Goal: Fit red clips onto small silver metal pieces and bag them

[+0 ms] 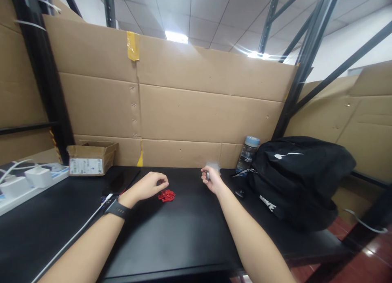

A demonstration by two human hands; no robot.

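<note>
A small pile of red pieces (167, 195) lies on the black tabletop (171, 242), between my two hands. Just left of the pile is my left hand (150, 184), a dark watch on its wrist, its fingers curled and pressed together; whether anything is between the fingertips is hidden. My right hand (211, 178) is closed around a small shiny grey object (207, 175), only partly visible between the fingers. Behind the right hand, a clear plastic bag or wrap (215, 166) rests near the cardboard wall.
At the right stand a black backpack (301, 181) and a blue-lidded bottle (246, 154), with a small black item (239, 193) nearby. An open carton (92, 158), a dark flat device (121, 180), a white cable and a power strip (36, 187) are at left.
</note>
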